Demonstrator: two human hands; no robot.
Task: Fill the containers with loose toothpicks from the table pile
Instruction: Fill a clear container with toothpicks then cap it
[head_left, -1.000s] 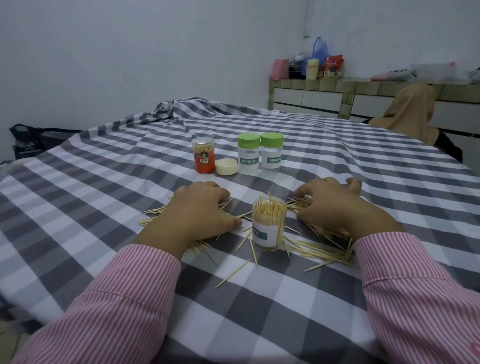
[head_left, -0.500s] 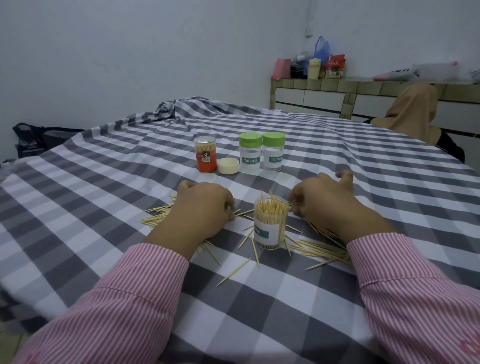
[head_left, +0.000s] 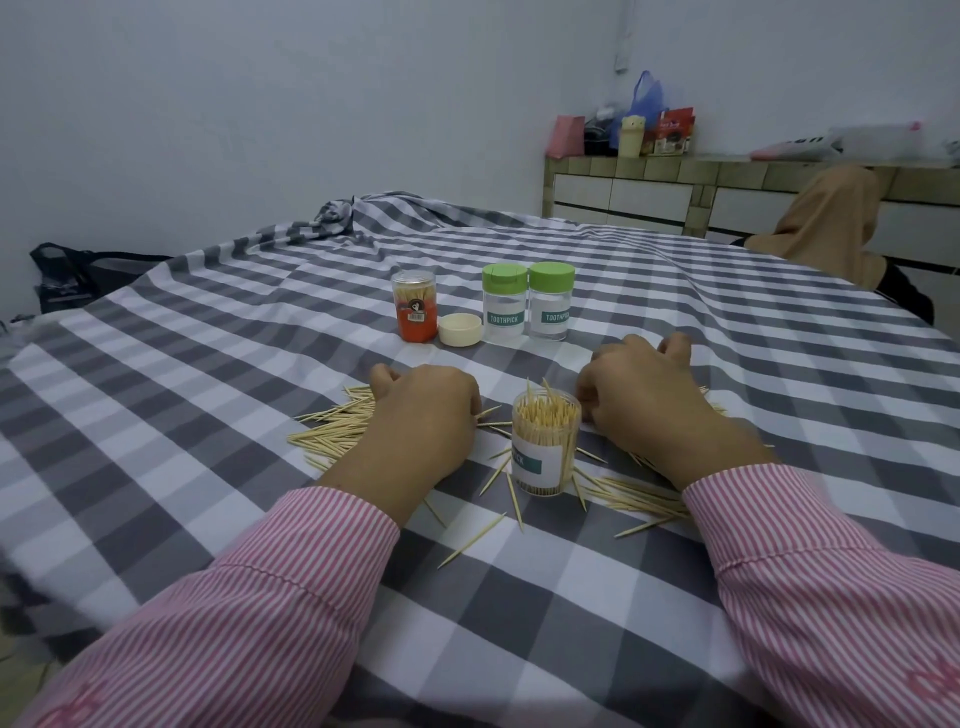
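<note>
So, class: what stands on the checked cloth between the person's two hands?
In the head view, an open toothpick container, packed upright with toothpicks, stands between left hand and right hand.

Plain pale wall (head_left: 260, 104) behind a table covered by a grey-and-white checked cloth (head_left: 675, 291). Tiled counter (head_left: 649, 171) at right rear carries bags and packets. Dark bag (head_left: 78, 275) sits at left. Lighting is even.

Open clear plastic cylinder jar with teal-and-white label (head_left: 544, 451): upright, packed with toothpicks, toward the table's near edge. Loose pale wooden toothpicks (head_left: 332, 428): scattered flat on both sides of it. Two clear green-lidded jars (head_left: 528, 303): upright, side by side, closed, further back.
</note>
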